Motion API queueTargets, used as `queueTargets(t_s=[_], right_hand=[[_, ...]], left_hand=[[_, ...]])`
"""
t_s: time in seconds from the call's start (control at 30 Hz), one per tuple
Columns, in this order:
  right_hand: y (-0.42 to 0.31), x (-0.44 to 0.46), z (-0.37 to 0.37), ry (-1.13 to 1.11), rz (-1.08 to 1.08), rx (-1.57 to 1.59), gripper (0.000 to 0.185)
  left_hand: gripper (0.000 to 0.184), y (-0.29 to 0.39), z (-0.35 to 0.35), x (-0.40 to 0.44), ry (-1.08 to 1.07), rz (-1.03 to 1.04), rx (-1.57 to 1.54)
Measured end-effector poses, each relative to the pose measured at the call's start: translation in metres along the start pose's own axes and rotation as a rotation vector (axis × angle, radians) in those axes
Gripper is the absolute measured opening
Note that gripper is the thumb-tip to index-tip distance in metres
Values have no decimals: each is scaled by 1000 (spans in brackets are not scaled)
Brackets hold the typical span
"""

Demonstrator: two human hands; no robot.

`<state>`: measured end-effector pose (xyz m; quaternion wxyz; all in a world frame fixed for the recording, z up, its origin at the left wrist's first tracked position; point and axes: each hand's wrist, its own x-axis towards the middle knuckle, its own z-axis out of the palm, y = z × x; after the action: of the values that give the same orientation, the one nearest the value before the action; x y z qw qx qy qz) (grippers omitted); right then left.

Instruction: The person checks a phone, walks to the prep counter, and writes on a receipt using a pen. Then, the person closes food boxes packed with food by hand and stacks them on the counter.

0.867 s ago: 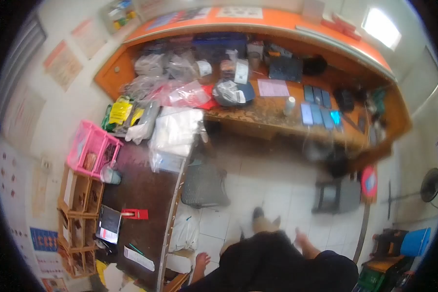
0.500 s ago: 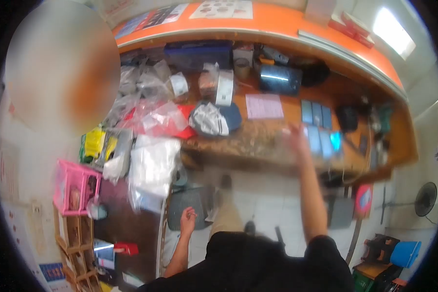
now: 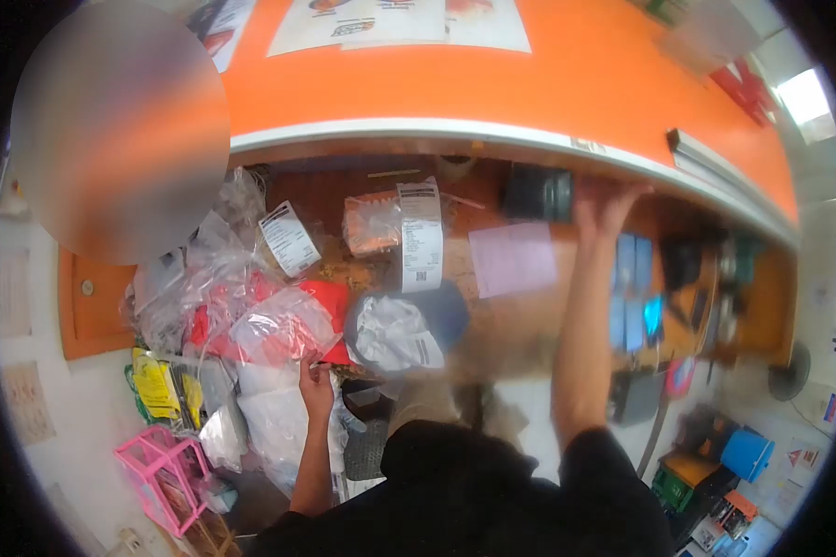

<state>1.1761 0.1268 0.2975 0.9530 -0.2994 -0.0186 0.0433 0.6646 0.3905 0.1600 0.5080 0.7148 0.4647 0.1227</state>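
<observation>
My right hand (image 3: 608, 206) reaches up to the underside of the orange counter, its fingers spread and holding nothing I can see. Just left of it is a dark box-like object (image 3: 537, 192). Below and to the right lie several blue-screened phones (image 3: 633, 260). By the front edge of the desk, my left hand (image 3: 317, 382) has its fingers curled; what they hold, if anything, cannot be made out. Right above it are a red bag (image 3: 336, 316) and clear plastic bags (image 3: 283, 325). A silver-grey plastic pouch (image 3: 395, 332) lies on a dark blue round item (image 3: 448, 316).
The orange counter (image 3: 418, 93) overhangs the desk's back. A receipt (image 3: 421, 237), a wrapped orange pack (image 3: 372, 225) and a pink paper (image 3: 513, 255) lie on the desk. A pink basket (image 3: 163, 473) stands at lower left. A phone-filled end sits near the right panel.
My view has moved closer to the counter. My right hand has gone from beside the phones up to the counter's underside. My left hand has risen from above the floor to the desk edge.
</observation>
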Motion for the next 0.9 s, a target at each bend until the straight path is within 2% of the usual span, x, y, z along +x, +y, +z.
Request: queueTargets(t_s=[0.03, 0.07, 0.1, 0.13, 0.17, 0.2, 0.27, 0.3, 0.33, 0.37, 0.4, 0.43, 0.47, 0.5, 0.53, 0.57, 0.6, 0.67, 0.7, 0.73, 0.77, 0.8, 0.83, 0.87, 0.9], right_hand=[[4, 0, -2, -116, -21, 52, 81], [6, 16, -29, -249, -11, 134, 72], [10, 37, -58, -238, -3, 141, 72], [14, 54, -87, -110, 15, -109, 67], [20, 59, -111, 17, 36, -360, 62], [28, 45, -125, 7, -32, -782, 44], [-6, -3, -79, -59, 82, -1295, 34], [-6, -2, -116, -129, 211, -1477, 32], [-20, -34, -60, -262, 59, -1591, 28], [-18, -60, -46, -272, 64, -1282, 30], [-26, -74, -53, -356, 113, -1477, 29], [-15, -97, -74, -288, 324, -1232, 37], [-5, -120, -95, -176, 509, -994, 48], [1, -140, -103, -267, 400, -1091, 47], [7, -160, -111, -346, 281, -1187, 46], [3, -178, -100, -344, 327, -1061, 43], [-1, -187, -94, -344, 319, -1068, 43], [-5, -198, -90, -278, 506, -1170, 35], [-7, -195, -93, -267, 503, -1171, 35], [-9, -190, -96, -311, 576, -1245, 32], [-12, -193, -94, -349, 666, -1316, 30], [-23, -200, -66, -322, 504, -1403, 31], [-10, -202, -97, -300, 335, -1398, 32], [-2, -201, -107, -215, 280, -1489, 35], [-18, -197, -79, -347, 376, -1458, 38]], left_hand=[[37, 7, -2, 4, -5, -12, 16], [37, 15, -5, 8, -8, 11, 67], [37, 25, -6, 12, -9, 39, 116], [37, 43, -7, 17, -8, 33, 130], [37, 66, -5, 23, 12, 179, 231], [36, 81, 0, 26, 35, 327, 326], [37, 99, 12, 33, -24, 347, 381], [38, 113, 20, 48, -57, 384, 428], [37, 130, 38, 60, -47, 458, 337], [36, 129, 62, 85, -103, 513, 276], [34, 127, 86, 109, -164, 565, 214], [33, 175, 102, 105, -256, 470, 1], [39, 165, 123, 121, -255, 462, 147], [46, 155, 144, 138, -256, 458, 294], [47, 171, 154, 144, -47, 756, 471], [49, 183, 162, 148, 166, 1037, 641], [49, 180, 168, 159, 168, 1040, 630], [49, 182, 174, 185, 200, 1042, 832], [49, 188, 173, 185, 192, 1049, 829], [47, 216, 158, 164, 66, 796, 515], [43, 221, 153, 163, 25, 707, 327], [40, 225, 147, 163, -1, 620, 132], [35, 209, 148, 169, 41, 700, 51], [27, 205, 134, 164, -68, 554, 120], [25, 227, 120, 143, -38, 498, 92]])
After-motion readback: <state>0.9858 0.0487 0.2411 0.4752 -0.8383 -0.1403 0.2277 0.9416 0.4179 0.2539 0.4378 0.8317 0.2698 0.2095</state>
